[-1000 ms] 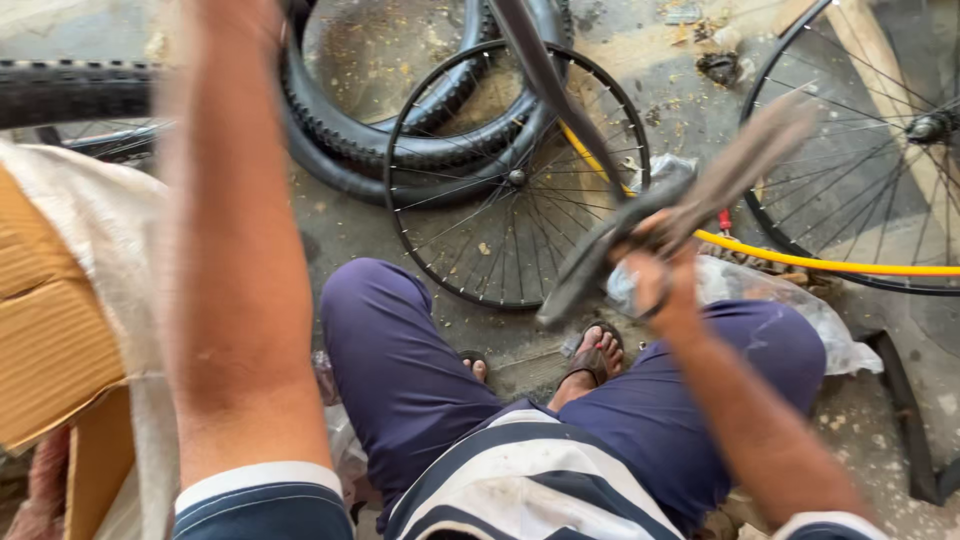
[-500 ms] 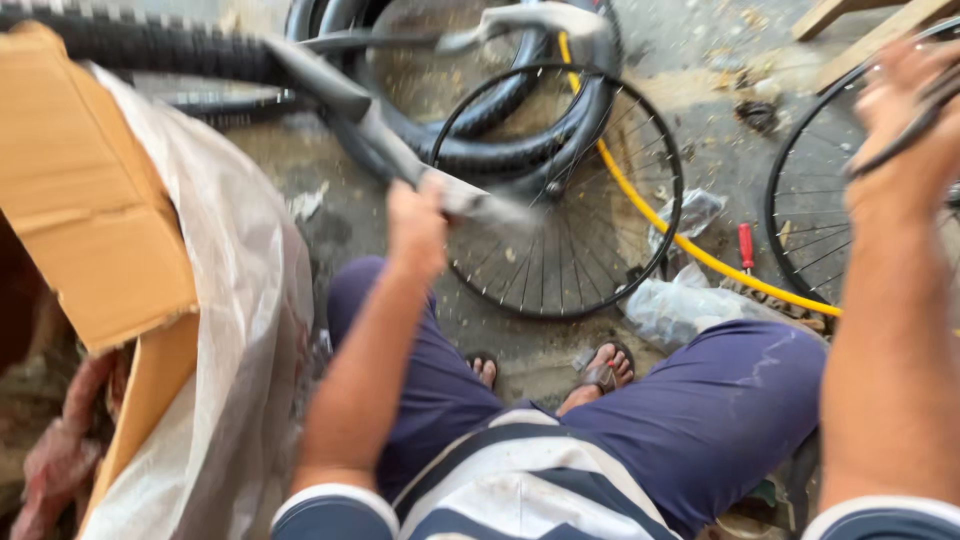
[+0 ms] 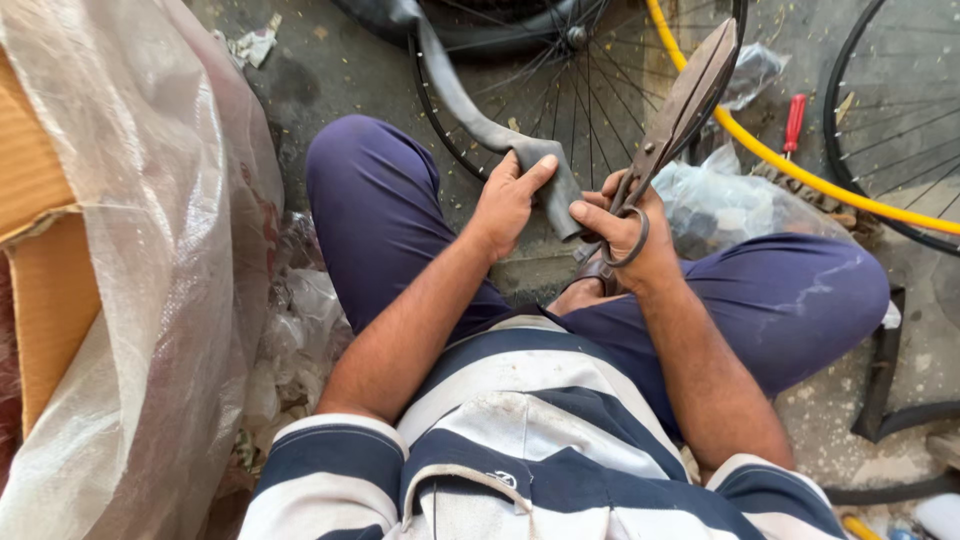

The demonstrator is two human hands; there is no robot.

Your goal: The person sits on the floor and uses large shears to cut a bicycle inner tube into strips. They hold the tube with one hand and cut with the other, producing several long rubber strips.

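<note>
I sit with my knees apart above a concrete floor. My left hand grips the end of a grey rubber inner tube that runs up and left toward the top of the view. My right hand holds a large pair of metal shears by the loop handles, blades closed and pointing up and right. Its fingers also pinch the tube's folded end. Both hands meet between my knees.
A spoked bicycle rim lies on the floor ahead, another rim at the right. A yellow hose crosses between them, beside a red screwdriver. A clear plastic bag lies near my right knee. A cardboard box in plastic sheeting fills the left.
Both hands have come down from raised positions and met between my knees. The shears went from the left hand to the right. The left hand now grips the tube end.
</note>
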